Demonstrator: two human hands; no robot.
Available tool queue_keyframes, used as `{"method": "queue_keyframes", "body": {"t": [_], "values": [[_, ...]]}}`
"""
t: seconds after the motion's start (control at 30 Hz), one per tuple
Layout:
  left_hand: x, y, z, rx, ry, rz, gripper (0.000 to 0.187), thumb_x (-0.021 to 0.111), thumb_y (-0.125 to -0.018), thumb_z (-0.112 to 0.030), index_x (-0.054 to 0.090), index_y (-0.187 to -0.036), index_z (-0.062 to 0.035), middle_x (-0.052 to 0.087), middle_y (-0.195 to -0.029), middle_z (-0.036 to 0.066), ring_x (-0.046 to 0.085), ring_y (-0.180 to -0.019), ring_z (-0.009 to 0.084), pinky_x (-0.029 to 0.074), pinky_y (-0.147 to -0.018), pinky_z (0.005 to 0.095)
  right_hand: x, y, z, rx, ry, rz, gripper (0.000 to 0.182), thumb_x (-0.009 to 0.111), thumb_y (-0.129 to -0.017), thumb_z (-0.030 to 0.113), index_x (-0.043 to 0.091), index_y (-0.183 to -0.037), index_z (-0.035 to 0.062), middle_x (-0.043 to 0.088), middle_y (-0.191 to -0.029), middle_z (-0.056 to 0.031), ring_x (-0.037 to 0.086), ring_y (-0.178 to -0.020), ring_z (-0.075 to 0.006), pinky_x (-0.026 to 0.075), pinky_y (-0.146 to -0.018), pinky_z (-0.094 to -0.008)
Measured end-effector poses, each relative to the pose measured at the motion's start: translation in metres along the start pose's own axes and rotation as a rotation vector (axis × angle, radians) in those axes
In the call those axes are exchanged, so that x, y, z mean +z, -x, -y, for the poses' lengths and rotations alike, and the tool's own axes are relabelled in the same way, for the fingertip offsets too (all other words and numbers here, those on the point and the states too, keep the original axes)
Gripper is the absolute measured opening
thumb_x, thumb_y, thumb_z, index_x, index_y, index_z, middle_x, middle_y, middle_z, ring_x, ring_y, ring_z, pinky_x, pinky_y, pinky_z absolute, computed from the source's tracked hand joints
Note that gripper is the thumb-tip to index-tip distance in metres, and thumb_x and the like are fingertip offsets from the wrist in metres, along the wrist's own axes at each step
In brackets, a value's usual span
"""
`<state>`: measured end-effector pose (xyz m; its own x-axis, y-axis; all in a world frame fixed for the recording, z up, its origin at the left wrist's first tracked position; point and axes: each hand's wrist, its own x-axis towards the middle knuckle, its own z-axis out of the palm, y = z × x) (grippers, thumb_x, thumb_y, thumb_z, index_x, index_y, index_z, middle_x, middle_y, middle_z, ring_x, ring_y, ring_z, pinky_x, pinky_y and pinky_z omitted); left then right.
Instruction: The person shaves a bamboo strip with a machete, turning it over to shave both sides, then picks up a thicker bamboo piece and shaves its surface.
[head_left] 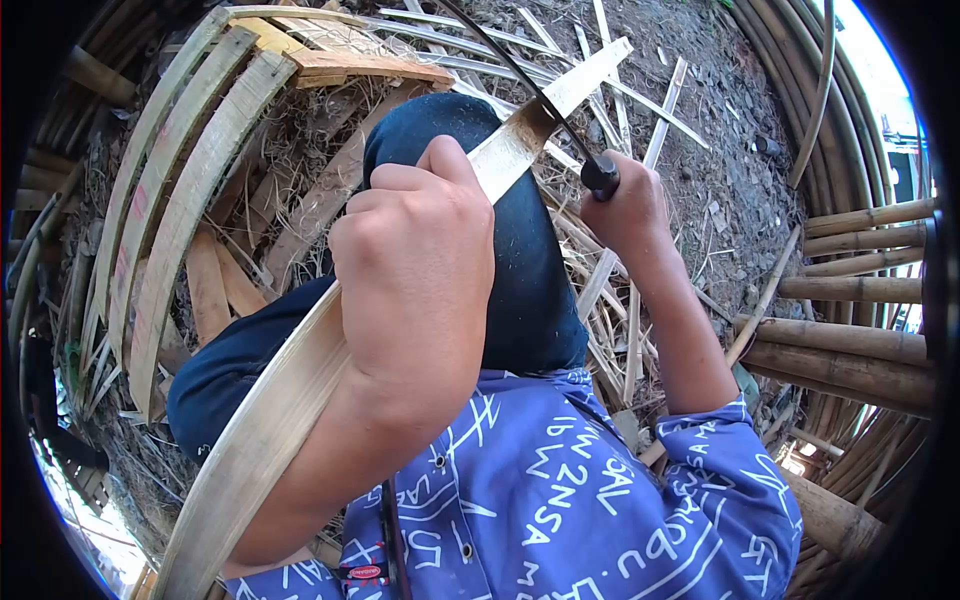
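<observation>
A long pale bamboo strip (262, 435) runs from the bottom left up to the top centre, passing through my left hand (415, 265), whose fingers are wrapped round it. The strip's upper part lies over my raised knee. My right hand (630, 208) is closed on the black handle of a knife (600, 176). The knife's thin dark blade crosses the strip beyond my left hand and reaches up to the top edge. Whether the blade touches the strip I cannot tell.
A wooden crate (190, 190) with curved-looking slats stands at the left. Cut strips (660, 125) and shavings lie on the ground ahead and between my knee and right arm. Thick bamboo poles (850, 340) are stacked at the right.
</observation>
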<state>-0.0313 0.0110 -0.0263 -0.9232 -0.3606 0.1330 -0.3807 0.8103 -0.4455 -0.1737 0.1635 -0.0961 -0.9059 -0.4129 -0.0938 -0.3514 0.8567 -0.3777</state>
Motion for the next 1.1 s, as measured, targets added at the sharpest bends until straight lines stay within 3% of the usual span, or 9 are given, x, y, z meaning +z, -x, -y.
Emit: {"method": "queue_keyframes", "body": {"t": [0.33,0.4,0.83,1.03,1.1], "values": [[-0.005,0.004,0.006,0.006,0.007,0.027,0.012,0.053,-0.088,-0.015,0.048,-0.078,-0.012,0.053,-0.065,-0.001,0.061,-0.058,0.0089,0.048,-0.047,0.021,0.004,-0.018,-0.011,0.033,0.112,-0.06,0.016,0.063,-0.07,0.013,0.067,-0.085,0.0077,0.067,-0.087,-0.0181,0.065,-0.087,-0.0359,0.051,-0.08,-0.0438],[-0.009,0.003,0.009,0.006,0.044,0.103,0.009,0.05,-0.092,-0.014,0.051,-0.085,-0.0107,0.06,-0.069,0.003,0.067,-0.061,0.0149,0.054,-0.053,0.0242,0.006,-0.025,-0.015,0.073,0.151,-0.067,0.017,0.063,-0.07,0.013,0.067,-0.086,0.0083,0.068,-0.089,-0.0177,0.065,-0.088,-0.0349,0.051,-0.081,-0.0428],[-0.022,0.011,0.02,0.044,-0.064,0.223,0.006,0.051,-0.092,-0.015,0.049,-0.089,-0.0109,0.059,-0.072,0.004,0.066,-0.064,0.0158,0.052,-0.054,0.0262,0.018,-0.066,-0.045,0.228,0.166,0.015,0.017,0.066,-0.069,0.016,0.067,-0.084,0.0088,0.069,-0.09,-0.0143,0.066,-0.09,-0.0311,0.05,-0.082,-0.04],[-0.025,0.03,0.028,0.029,-0.054,0.261,0.006,0.052,-0.091,-0.013,0.047,-0.091,-0.0103,0.055,-0.075,0.005,0.065,-0.07,0.0205,0.053,-0.057,0.0297,0.025,-0.069,-0.052,0.238,0.15,-0.001,0.016,0.066,-0.07,0.017,0.067,-0.084,0.0094,0.069,-0.091,-0.0129,0.066,-0.091,-0.0301,0.05,-0.082,-0.0393],[-0.023,0.038,0.035,0.065,-0.15,0.134,0.016,0.054,-0.089,-0.019,0.044,-0.077,-0.0144,0.044,-0.066,-0.001,0.056,-0.058,0.0118,0.046,-0.051,0.0241,0.032,-0.068,-0.053,0.21,0.13,-0.025,0.015,0.066,-0.07,0.017,0.067,-0.084,0.0095,0.069,-0.091,-0.0127,0.066,-0.091,-0.0303,0.05,-0.082,-0.0395]]}}
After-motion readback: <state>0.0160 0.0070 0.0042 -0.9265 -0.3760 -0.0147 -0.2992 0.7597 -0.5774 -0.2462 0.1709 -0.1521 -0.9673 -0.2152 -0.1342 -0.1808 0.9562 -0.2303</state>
